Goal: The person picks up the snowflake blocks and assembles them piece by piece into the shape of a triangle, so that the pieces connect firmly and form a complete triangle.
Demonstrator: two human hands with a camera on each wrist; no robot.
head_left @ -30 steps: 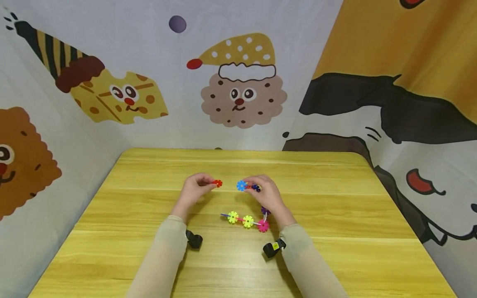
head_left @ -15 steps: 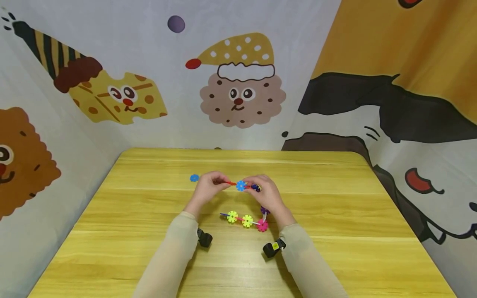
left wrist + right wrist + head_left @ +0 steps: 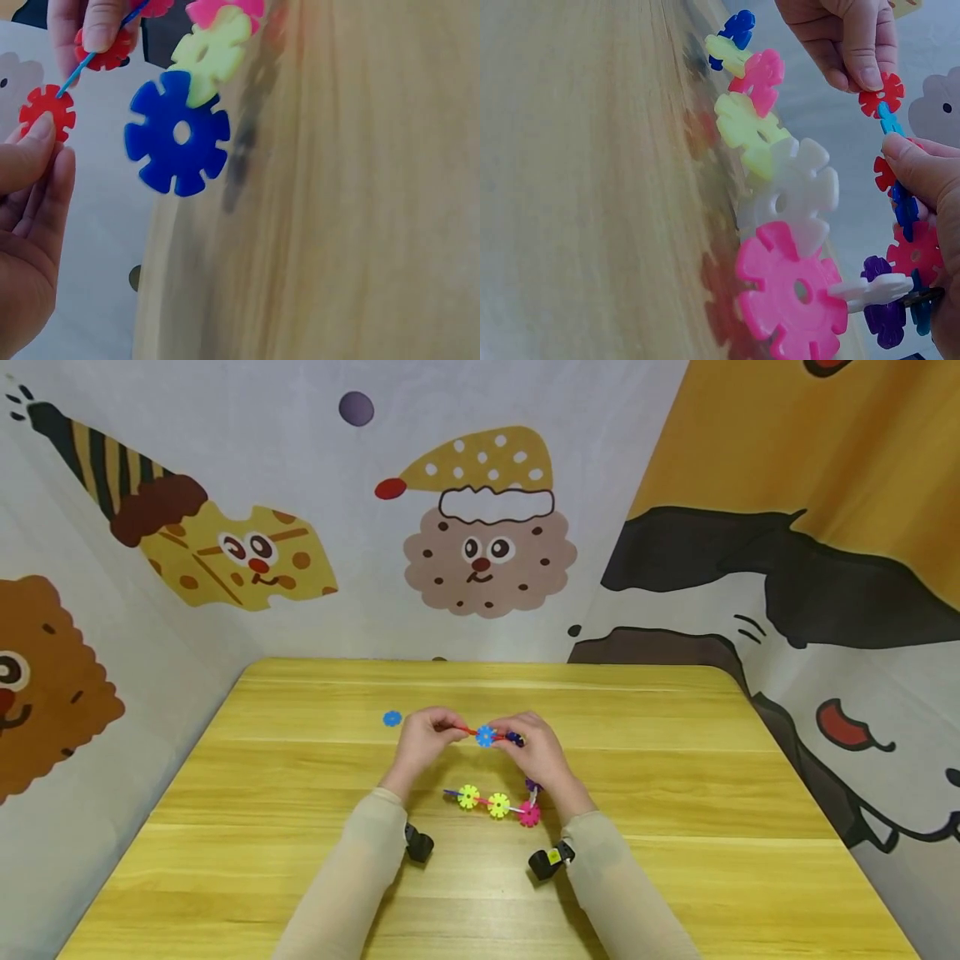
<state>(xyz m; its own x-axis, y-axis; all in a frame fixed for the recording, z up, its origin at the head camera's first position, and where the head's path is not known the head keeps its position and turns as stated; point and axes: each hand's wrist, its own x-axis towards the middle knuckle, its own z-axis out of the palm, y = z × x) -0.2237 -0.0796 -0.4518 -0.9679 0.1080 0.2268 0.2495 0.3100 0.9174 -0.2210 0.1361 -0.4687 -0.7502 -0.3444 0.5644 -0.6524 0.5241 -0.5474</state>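
Observation:
My left hand (image 3: 426, 741) pinches a red snowflake disc (image 3: 49, 114) between thumb and fingers. This disc meets the edge of a light blue snowflake disc (image 3: 486, 736); how deeply their slots engage is unclear. My right hand (image 3: 534, 745) pinches the chain just behind, at another red disc (image 3: 101, 51) beside the light blue one. From the right hand the chain bends down through purple (image 3: 885, 301) and white discs to a pink disc (image 3: 529, 814). It then runs left across the table through yellow discs (image 3: 498, 806) to a dark blue end disc (image 3: 176, 135).
A loose blue disc (image 3: 392, 718) lies on the wooden table (image 3: 300, 827) behind my left hand. Black wrist cameras (image 3: 551, 860) sit below both sleeves. A cartoon-printed curtain (image 3: 300, 460) hangs behind the table.
My left hand has moved right, bringing its red disc to the light blue one, and the loose blue disc has come into view. My right hand has stayed almost still.

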